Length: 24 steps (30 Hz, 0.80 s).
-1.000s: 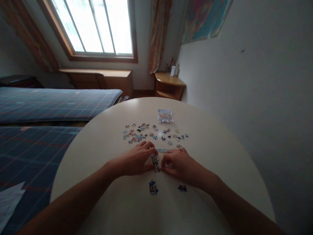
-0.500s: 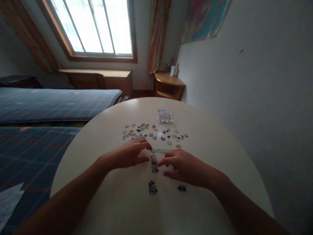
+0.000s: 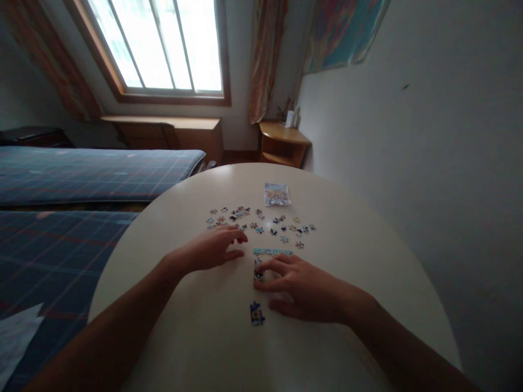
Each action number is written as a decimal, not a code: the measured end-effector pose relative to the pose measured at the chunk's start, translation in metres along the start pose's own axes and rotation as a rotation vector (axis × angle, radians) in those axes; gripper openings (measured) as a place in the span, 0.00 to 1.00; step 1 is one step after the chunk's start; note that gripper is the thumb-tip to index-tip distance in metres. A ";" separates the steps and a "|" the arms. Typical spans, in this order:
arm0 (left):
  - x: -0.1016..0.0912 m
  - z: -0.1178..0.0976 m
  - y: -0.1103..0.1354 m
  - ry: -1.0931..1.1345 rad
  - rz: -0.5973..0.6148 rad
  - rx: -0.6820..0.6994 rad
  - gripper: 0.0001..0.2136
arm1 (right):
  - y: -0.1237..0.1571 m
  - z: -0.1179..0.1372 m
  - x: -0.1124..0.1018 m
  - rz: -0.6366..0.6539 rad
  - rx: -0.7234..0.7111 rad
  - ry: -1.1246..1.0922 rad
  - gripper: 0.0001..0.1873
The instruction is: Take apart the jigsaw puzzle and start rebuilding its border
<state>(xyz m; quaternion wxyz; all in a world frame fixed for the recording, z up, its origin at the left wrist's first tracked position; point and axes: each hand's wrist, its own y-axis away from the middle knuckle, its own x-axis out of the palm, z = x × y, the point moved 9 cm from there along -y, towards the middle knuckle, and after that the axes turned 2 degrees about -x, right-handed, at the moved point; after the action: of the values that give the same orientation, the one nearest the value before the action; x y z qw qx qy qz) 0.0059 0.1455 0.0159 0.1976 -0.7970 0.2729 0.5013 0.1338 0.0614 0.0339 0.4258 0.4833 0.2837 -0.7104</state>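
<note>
the right hand (image 3: 300, 286) is spread low with its fingers reaching out flat and loosely parted, their tips resting on or just above a narrow block (image 3: 259, 276) of interlocked cardboard puzzle pieces; whether they press down cannot be told. it is not clenched. the block is mottled in dark and pale print, and the fingers cover part of it. the thumb side of this hand lies nearer the wearer, low over the smooth, cream-coloured tabletop (image 3: 339, 234), whose far edge rounds off in a broad curve.

the left hand (image 3: 214, 247) is released, to the left of the block and apart from it, its fingers softly bent and the thumb held away, with nothing visible between them.

just beyond the right hand's fingers runs a thin, straight strip (image 3: 269, 251) of joined pieces, light blue along its upper edge. on the wearer's side of the right hand's fingertips sits a small knobbed cluster (image 3: 256, 314), dark blue with a yellowish patch, its tabs jutting out.

past both hands lie scattered loose pieces (image 3: 241, 212), small, lobed and many-coloured, the nearest of them close by the left hand's knuckles. farther beyond the right hand rests a squarish printed packet (image 3: 277, 195), slightly crinkled and shiny. well off to the left of the left hand, a bed (image 3: 98, 177) wears blue checked cloth with thin reddish lines.
</note>
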 end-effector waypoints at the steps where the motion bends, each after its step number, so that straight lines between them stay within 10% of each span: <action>1: -0.004 0.005 0.000 -0.022 -0.022 -0.024 0.12 | 0.000 0.001 -0.001 -0.005 -0.007 -0.011 0.18; 12: -0.054 0.090 0.016 -0.255 -0.306 -0.485 0.11 | -0.001 0.006 0.001 -0.007 -0.055 -0.072 0.15; 24: -0.015 0.058 -0.010 -0.079 -0.255 -0.196 0.11 | -0.004 0.002 0.000 -0.063 -0.057 -0.136 0.14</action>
<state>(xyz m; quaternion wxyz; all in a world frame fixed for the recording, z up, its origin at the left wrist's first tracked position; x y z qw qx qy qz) -0.0326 0.1910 0.0054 0.1914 -0.8202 0.1114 0.5274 0.1298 0.0618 0.0348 0.4350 0.4124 0.2893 -0.7464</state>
